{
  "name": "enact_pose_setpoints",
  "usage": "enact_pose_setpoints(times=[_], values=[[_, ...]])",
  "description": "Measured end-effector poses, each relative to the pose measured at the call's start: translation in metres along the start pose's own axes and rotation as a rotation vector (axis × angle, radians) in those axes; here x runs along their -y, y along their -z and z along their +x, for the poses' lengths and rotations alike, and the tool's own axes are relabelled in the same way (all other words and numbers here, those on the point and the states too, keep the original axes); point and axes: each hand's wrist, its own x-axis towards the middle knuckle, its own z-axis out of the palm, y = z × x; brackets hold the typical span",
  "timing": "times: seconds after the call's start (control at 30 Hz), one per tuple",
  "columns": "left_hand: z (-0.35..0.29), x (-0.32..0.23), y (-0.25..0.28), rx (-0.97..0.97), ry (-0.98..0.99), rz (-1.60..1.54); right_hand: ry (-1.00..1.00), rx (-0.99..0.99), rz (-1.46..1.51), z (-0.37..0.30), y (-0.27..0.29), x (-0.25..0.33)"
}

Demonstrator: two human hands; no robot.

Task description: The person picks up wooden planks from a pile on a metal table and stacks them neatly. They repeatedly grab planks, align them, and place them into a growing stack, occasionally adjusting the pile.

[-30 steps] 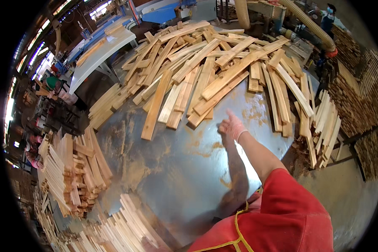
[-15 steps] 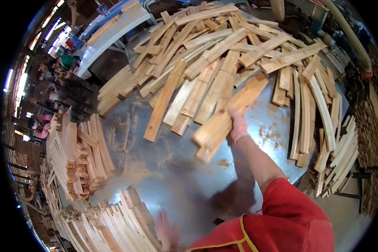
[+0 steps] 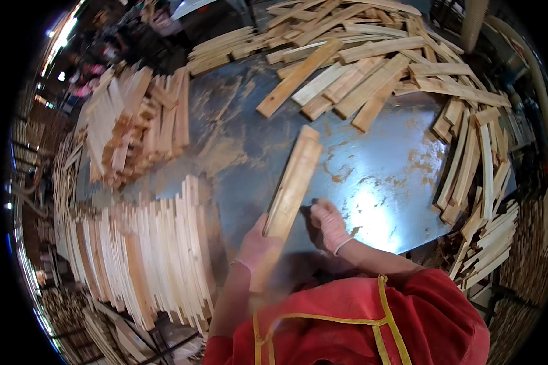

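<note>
Tan, long, flat wooden planks [image 3: 295, 188] are gripped by left hand [image 3: 257, 246]; right hand [image 3: 330, 226] is curled, apparently empty. Slippage could be caused by one-handed support.

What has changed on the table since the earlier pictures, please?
The right hand, empty at first, took two boards from the heap and drew them closer; now the left hand holds them and the right has let go. The stacks at left look unchanged.
</note>
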Motion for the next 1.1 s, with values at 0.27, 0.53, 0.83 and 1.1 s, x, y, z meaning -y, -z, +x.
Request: enact_pose_setpoints(times=[0.27,0.53,0.83,1.1], values=[[-0.107,0.148,0.023,-0.296,0.228,-0.242,-0.293,0.428,-0.278,-0.047,-0.108,-0.124],[-0.145,0.116,0.074,-0.678,0.293,0.488,-0.524,0.795,-1.017,-0.04,-0.209,-0.179],[-0.126,0.199,0.005,-0.464,-0.083,1.291,-0.605,0.714,-0.523,0.036,-0.064,-0.085],[-0.116,0.157,0.003,-0.512,0.095,1.04,-0.387,0.401,-0.093,0.093,0.056,0.076]])
